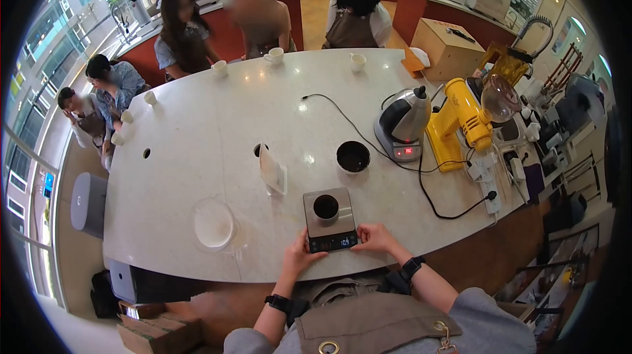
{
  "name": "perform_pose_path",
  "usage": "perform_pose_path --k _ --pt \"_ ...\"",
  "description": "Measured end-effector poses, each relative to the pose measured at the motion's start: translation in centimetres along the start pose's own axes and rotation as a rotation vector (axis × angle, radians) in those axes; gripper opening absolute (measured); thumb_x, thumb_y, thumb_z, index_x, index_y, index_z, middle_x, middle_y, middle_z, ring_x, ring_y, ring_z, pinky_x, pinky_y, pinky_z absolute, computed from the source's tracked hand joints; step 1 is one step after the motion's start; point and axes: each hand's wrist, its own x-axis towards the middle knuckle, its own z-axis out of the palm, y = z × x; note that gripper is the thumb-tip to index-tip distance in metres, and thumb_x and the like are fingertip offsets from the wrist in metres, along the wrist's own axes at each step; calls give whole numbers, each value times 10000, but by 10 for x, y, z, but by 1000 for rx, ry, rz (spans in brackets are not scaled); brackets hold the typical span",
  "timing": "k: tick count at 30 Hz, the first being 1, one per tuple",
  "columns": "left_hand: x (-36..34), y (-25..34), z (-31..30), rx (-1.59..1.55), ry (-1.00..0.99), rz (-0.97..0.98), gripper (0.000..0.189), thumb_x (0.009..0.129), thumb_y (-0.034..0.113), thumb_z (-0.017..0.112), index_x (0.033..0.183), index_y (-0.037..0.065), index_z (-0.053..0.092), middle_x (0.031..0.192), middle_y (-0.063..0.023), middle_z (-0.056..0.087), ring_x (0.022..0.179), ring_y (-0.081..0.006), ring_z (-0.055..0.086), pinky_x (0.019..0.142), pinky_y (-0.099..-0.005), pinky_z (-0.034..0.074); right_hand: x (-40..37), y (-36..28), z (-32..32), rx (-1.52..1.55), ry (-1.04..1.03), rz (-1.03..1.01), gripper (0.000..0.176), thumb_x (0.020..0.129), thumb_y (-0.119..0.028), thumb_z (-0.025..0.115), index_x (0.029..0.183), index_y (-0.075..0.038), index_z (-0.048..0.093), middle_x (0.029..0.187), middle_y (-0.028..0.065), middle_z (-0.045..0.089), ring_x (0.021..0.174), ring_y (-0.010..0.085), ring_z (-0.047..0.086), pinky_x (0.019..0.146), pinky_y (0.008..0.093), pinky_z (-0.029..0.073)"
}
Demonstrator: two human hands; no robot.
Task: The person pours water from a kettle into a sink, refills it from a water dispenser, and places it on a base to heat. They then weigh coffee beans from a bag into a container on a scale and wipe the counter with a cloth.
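Note:
A digital scale with a silver top lies on the table in front of me, its lit display facing my side. On the scale stands a small cup with dark contents, perhaps ground coffee. My left hand grips the scale's front left corner, thumb along the front edge. At the front right corner, my right hand holds the scale with its fingertips. Beyond the scale sits a round bowl, dark inside. Left of that stands an upright white paper-like piece on a stand.
A clear round dish lies to the left. A kettle on its base, a yellow coffee grinder and power cables occupy the right side. White cups line the far edge, with several people seated beyond.

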Motion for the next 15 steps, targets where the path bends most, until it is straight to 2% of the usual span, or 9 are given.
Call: perform_pose_path --k 7,15 --pt "0 1 -2 10 -5 10 981 560 339 881 1362 11 420 668 -51 491 559 -167 499 530 -296 458 2 3 1 -25 13 -23 389 628 -263 857 729 -57 543 535 -12 526 504 46 485 484 217 396" --pt "0 0 -5 35 -47 8 987 609 401 842 1391 14 383 661 -45 495 565 -185 508 539 -312 451 4 1 1 -20 20 -13 385 615 -219 861 731 -52 533 527 -16 511 501 44 464 490 213 385"
